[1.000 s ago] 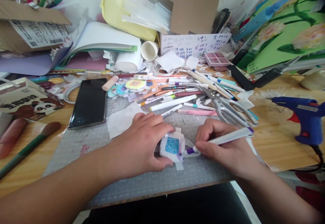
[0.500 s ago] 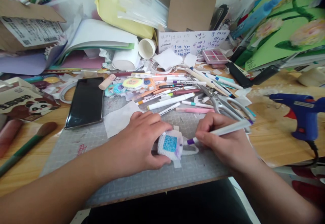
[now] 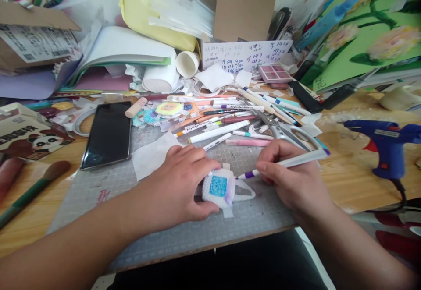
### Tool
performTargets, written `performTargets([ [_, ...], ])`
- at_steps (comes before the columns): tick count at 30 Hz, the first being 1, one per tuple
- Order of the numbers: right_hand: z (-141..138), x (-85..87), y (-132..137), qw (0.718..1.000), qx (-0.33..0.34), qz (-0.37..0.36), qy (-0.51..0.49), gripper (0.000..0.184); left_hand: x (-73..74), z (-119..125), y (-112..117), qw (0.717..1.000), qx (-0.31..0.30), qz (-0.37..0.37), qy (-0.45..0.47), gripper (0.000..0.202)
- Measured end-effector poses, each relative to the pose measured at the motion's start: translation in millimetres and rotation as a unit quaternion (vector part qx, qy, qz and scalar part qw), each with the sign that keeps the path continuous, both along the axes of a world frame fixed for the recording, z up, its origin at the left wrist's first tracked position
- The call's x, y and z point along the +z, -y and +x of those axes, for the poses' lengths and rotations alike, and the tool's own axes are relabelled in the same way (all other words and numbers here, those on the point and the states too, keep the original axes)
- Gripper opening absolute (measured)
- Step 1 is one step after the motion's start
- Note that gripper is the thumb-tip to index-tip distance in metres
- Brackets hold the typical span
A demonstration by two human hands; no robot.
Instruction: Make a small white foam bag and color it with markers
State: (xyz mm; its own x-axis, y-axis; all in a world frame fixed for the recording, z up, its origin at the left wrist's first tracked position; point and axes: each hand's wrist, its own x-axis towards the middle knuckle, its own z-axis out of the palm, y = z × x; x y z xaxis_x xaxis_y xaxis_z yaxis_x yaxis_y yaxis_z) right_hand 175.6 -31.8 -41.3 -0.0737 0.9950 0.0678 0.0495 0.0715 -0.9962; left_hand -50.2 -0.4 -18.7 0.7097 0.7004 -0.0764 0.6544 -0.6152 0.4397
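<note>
Between the thumb and fingers of my left hand (image 3: pixel 184 180) is a small white, bumpy-textured craft piece (image 3: pixel 226 192) with a blue square (image 3: pixel 218 186) on its face and a faint purple patch along its right side. A white loop (image 3: pixel 248 196) sticks out to its right, and small pale tabs show above and below it. My right hand (image 3: pixel 286 171) grips a white acrylic marker (image 3: pixel 299 158) with purple bands, like a pen. The marker's purple tip is close to the piece's upper right edge; whether they touch I cannot tell. Beneath lies a grey cutting mat (image 3: pixel 158 237).
Many markers (image 3: pixel 219 131) and scissors (image 3: pixel 284 130) lie heaped beyond my hands. A black phone (image 3: pixel 107 134), white paper (image 3: pixel 153 154) and a green-handled brush (image 3: pixel 34 191) are at left. At right sits a blue glue gun (image 3: pixel 388 143). Behind stand a paper cup (image 3: pixel 188 63) and boxes.
The marker tip has moved up and slightly away from the middle of the piece's right side, leaving the white loop more exposed. My left hand keeps its hold. The whole view has shifted slightly.
</note>
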Motion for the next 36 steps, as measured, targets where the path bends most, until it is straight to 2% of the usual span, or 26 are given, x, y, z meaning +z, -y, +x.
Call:
performTargets([
  [4,0.4,0.2,0.6,0.999,0.037,-0.005,0.018,0.019,2.0,0.9,-0.4,1.000,-0.002,-0.002,0.003,0.051],
  [7,0.5,0.0,0.6,1.000,-0.001,0.014,0.016,0.019,3.5,1.6,-0.6,1.000,0.003,-0.009,-0.005,0.050],
  [10,-0.2,1.0,0.8,0.999,0.040,-0.004,0.036,0.019,3.9,1.7,-0.6,1.000,0.002,-0.008,-0.007,0.051],
  [13,-1.1,2.5,1.3,0.999,0.001,0.017,0.038,0.019,4.1,1.8,-0.8,1.000,-0.003,-0.006,-0.004,0.051],
  [17,-1.0,3.3,1.9,0.999,0.033,0.006,0.040,0.019,4.8,2.4,-1.2,1.000,0.002,-0.018,-0.015,0.049],
  [20,-0.5,3.3,0.8,0.999,-0.014,0.022,0.023,0.019,5.2,2.7,-1.4,1.000,0.002,-0.015,-0.012,0.049],
  [24,-1.9,4.3,-1.3,0.999,0.031,-0.003,0.031,0.020,7.6,3.7,-0.9,0.999,0.004,-0.026,-0.017,0.048],
  [27,-3.2,3.4,-2.7,0.999,-0.012,0.013,0.032,0.020,8.9,4.2,-0.6,0.999,0.008,-0.033,-0.023,0.048],
  [30,-3.4,0.8,-4.3,0.999,0.011,-0.003,0.034,0.019,6.7,3.4,-0.9,0.999,0.004,-0.030,-0.018,0.050],
  [33,-3.1,-1.2,-5.7,0.999,-0.020,0.012,0.035,0.020,3.5,2.0,-1.2,1.000,-0.004,-0.020,-0.007,0.051],
  [36,-2.6,-1.0,-5.9,0.999,0.021,-0.009,0.023,0.021,2.4,1.5,-0.9,1.000,-0.002,-0.018,-0.005,0.050],
])
